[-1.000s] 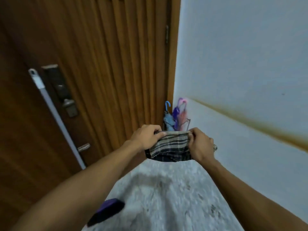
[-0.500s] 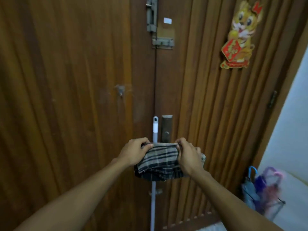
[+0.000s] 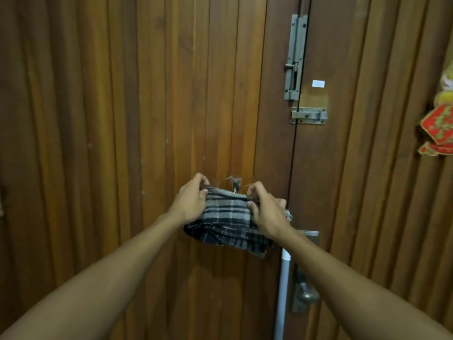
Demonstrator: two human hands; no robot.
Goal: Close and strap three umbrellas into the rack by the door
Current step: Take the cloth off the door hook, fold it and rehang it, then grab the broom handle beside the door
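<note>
Left hand (image 3: 192, 201) and right hand (image 3: 266, 213) pinching top edge of plaid cloth (image 3: 226, 223), close before wooden door (image 3: 147, 119); white pole (image 3: 282, 298) just below right.

Plaid umbrella (image 3: 226, 218), bunched, horiz., midair w/ canopy sagging

The wooden door (image 3: 147, 143) blocks the way just beyond both hands (image 3: 228, 204); free room lies only toward the person.
</note>
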